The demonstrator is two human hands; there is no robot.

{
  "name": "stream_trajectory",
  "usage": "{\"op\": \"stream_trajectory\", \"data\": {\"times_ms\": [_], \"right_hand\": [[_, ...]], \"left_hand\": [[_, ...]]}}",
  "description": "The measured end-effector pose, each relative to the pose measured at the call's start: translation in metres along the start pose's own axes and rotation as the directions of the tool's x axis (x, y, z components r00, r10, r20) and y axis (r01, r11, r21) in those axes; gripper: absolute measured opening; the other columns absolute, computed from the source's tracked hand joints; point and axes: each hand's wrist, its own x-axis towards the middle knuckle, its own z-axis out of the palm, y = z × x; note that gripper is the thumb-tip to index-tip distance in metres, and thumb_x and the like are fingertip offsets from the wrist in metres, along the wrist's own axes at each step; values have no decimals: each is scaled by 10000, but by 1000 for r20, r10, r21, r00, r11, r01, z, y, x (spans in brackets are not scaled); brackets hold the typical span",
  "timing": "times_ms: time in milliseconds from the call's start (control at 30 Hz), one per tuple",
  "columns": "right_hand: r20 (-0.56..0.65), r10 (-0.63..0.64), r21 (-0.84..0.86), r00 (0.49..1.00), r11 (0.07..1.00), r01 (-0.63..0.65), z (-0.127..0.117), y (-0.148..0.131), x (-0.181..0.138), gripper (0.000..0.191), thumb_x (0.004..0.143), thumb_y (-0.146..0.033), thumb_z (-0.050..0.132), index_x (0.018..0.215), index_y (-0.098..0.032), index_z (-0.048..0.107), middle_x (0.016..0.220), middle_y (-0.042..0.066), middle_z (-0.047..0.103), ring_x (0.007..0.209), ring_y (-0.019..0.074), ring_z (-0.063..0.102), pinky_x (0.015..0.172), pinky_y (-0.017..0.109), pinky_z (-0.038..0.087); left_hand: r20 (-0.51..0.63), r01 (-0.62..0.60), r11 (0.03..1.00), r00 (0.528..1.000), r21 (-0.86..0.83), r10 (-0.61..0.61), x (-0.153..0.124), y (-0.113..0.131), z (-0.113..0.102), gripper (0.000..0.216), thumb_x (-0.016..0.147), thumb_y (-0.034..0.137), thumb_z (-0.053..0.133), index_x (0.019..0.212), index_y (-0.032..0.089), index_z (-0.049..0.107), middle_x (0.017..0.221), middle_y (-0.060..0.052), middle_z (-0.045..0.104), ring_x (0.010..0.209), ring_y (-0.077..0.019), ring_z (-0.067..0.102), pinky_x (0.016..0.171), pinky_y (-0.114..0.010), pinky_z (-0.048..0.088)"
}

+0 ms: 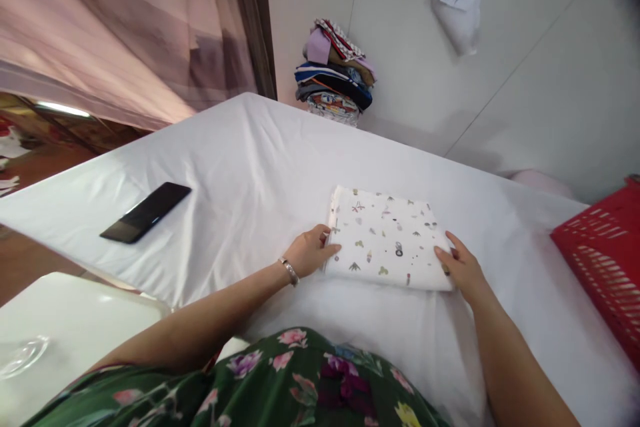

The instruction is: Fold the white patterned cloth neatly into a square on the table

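A folded white cloth (387, 237) with a small print of leaves and little figures lies flat in front of me on the white-covered table. My left hand (313, 250) grips its left edge, thumb on top and the other fingers partly hidden at the side. At the opposite edge, my right hand (461, 265) pinches the cloth near its lower right corner, with the thumb on the upper face. The fingers under the cloth are out of sight. A bracelet (289, 271) circles my left wrist.
A black phone or tablet (147, 212) lies at the left of the white table cover (250, 147). Stacked folded clothes (335, 73) stand by the wall at the back. A red plastic basket (605, 233) sits at the right. A white stool or small table (85, 320) is lower left.
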Motion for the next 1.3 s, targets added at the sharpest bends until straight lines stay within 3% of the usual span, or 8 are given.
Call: {"op": "stream_trajectory", "data": {"times_ms": [100, 200, 467, 567, 700, 933, 1100, 1300], "right_hand": [[-30, -20, -13, 999, 1000, 20, -8, 6, 14, 798, 687, -441, 646, 1382, -213, 327, 972, 71, 605, 733, 165, 608, 629, 249, 509], [-91, -56, -210, 994, 977, 36, -14, 15, 30, 736, 692, -448, 615, 1343, -179, 403, 996, 87, 595, 825, 190, 597, 759, 297, 488], [-117, -212, -591, 970, 800, 104, -8, 13, 20, 625, 800, -453, 442, 1330, -125, 405, 1175, 124, 529, 985, 243, 542, 904, 386, 414], [-70, -434, -640, 898, 710, 293, 5, 3, 1, 573, 828, -433, 394, 1312, -128, 414, 1254, 111, 474, 1131, 243, 453, 974, 388, 367], [88, -671, -627, 737, 537, 564, 39, -19, -36, 456, 870, -407, 370, 1228, -159, 505, 1265, 93, 469, 1218, 219, 373, 1061, 390, 268], [588, -637, -451, 498, 252, 856, 102, -36, -89, 521, 871, -459, 438, 1329, -212, 406, 1405, 66, 300, 1321, 241, 217, 1104, 470, 119], [566, -702, -482, 432, 143, 865, 111, -28, -88, 495, 895, -413, 430, 1320, -162, 389, 1399, 116, 301, 1316, 242, 216, 1075, 497, 167], [604, -683, -461, 410, 121, 879, 102, -29, -90, 474, 907, -438, 397, 1300, -172, 408, 1405, 95, 296, 1319, 227, 204, 1091, 461, 134]], "left_hand": [[82, -43, 999, 996, -13, 44, -4, 4, 7, 436, 737, 466, 533, 1100, 226, 504, 829, -6, 656, 750, -170, 613, 673, -277, 459], [160, -103, 994, 981, -35, 107, -4, 6, 11, 417, 733, 450, 539, 1089, 232, 525, 820, 2, 665, 759, -172, 618, 664, -271, 460], [6, -57, 997, 998, 56, 57, 39, 5, -25, 372, 769, 503, 480, 998, 231, 588, 930, -13, 654, 706, -152, 610, 657, -270, 455], [-71, -38, 998, 997, 53, 42, 58, 4, -35, 384, 773, 521, 463, 1003, 239, 585, 985, -8, 638, 727, -148, 603, 659, -266, 453], [-153, -32, 997, 987, 66, 42, 82, 6, -33, 435, 783, 530, 450, 1053, 214, 575, 1081, -45, 605, 886, -178, 589, 755, -281, 448], [-82, -105, 983, 990, 150, 118, 122, 24, -14, 618, 798, 604, 361, 1220, 171, 491, 1241, -103, 522, 1113, -236, 497, 899, -319, 398], [29, -165, 915, 986, 367, 166, 136, 32, -10, 505, 774, 482, 454, 1171, 179, 524, 1189, -97, 555, 1086, -243, 506, 888, -315, 404], [34, -92, 945, 996, 315, 86, 129, 35, -23, 377, 708, 430, 523, 1022, 226, 566, 1006, -49, 630, 900, -203, 585, 733, -270, 445]]}}
